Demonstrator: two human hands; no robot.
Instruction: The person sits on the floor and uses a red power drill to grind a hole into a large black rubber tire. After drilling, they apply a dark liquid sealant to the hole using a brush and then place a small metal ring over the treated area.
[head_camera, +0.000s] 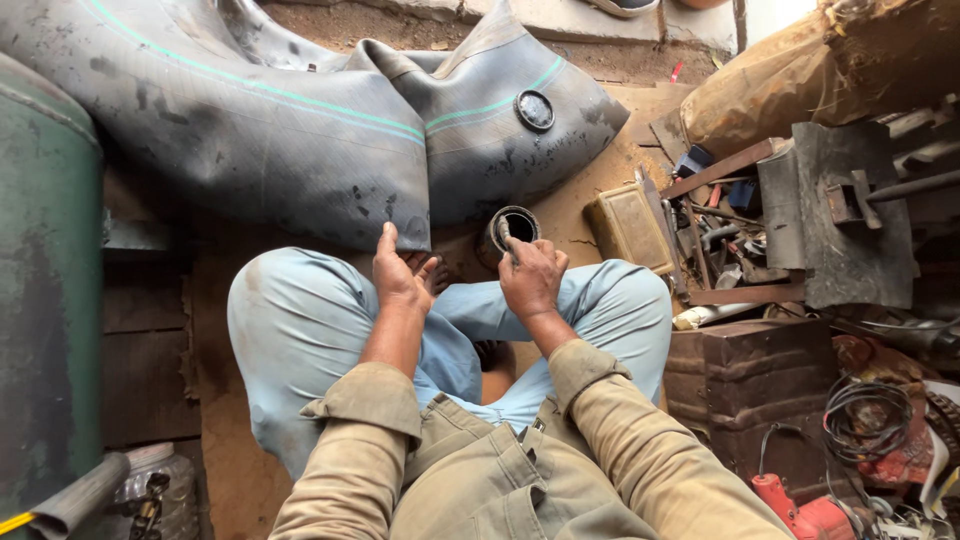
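I sit cross-legged on the ground in pale blue trousers. A large black rubber inner tube (300, 130) with a thin green stripe lies folded in front of my knees. My left hand (398, 272) rests on the tube's near edge, fingers stretched along it. My right hand (530, 275) holds a thin stick or brush whose tip dips into a small round tin (508, 232) standing on the ground just past my knee. A round black patch (535, 110) sits on the tube's right fold.
A tall green drum (45, 280) stands at my left. To the right lie a rectangular tan can (628, 226), a rusty metal box (750, 380), scrap metal, coiled wire (868, 412) and a red tool (800, 512). A plastic bottle (150, 490) sits at lower left.
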